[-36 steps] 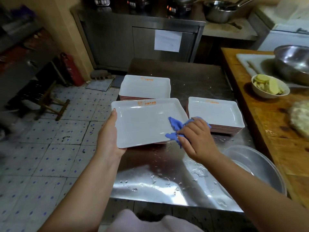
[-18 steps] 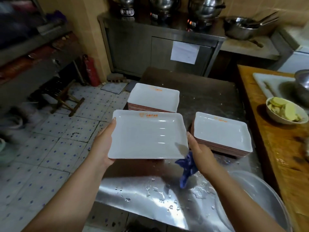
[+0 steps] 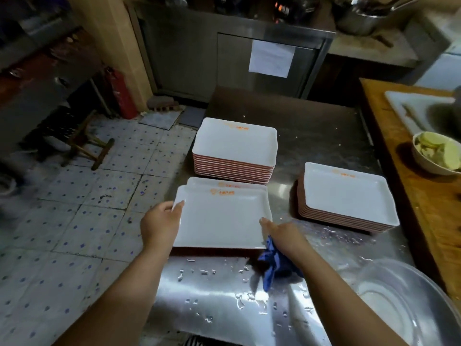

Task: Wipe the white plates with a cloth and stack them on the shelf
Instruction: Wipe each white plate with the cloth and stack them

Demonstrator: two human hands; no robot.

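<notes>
A white rectangular plate (image 3: 220,221) with an orange logo lies low over another plate (image 3: 199,181) whose far edge shows behind it, at the left of the wet steel table (image 3: 224,308). My left hand (image 3: 159,224) grips the plate's left edge, thumb on the rim. My right hand (image 3: 283,236) holds the plate's right front corner and also grips a blue cloth (image 3: 270,267) that hangs below it. A tall stack of white plates (image 3: 235,151) stands behind. A second stack (image 3: 346,198) stands to the right.
A large steel basin (image 3: 409,305) sits at the front right. On the wooden counter (image 3: 424,196) to the right stands a bowl of sliced food (image 3: 436,153). The tiled floor (image 3: 74,208) with a wooden stool (image 3: 87,143) lies left. Water drops cover the table's front.
The plate went from being wiped to held at both sides, then came down onto the plate on the table. The cloth left the plate's face and now hangs under my right hand.
</notes>
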